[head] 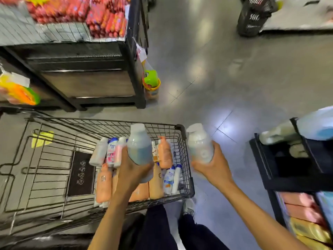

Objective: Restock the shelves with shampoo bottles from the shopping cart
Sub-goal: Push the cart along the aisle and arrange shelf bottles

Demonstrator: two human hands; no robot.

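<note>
Holding one pale shampoo bottle in each hand, at the shopping cart's right end.

Left hand [133,171], fingers wrapped round a translucent blue-grey bottle [140,147] with its white cap up, above the cart [180,127]; right hand [215,166], fingers clasped round a whiter bottle [200,143] just past the cart's right rim, over the floor. Labels on both smeared by blur, unreadable. Lying in the cart: peach bottles [103,185] and white bottles [169,177] with blue labels, print too soft to read. Shelf [281,179] at right cut off by the frame edge, peach and yellow packs on its lower tier.
</note>
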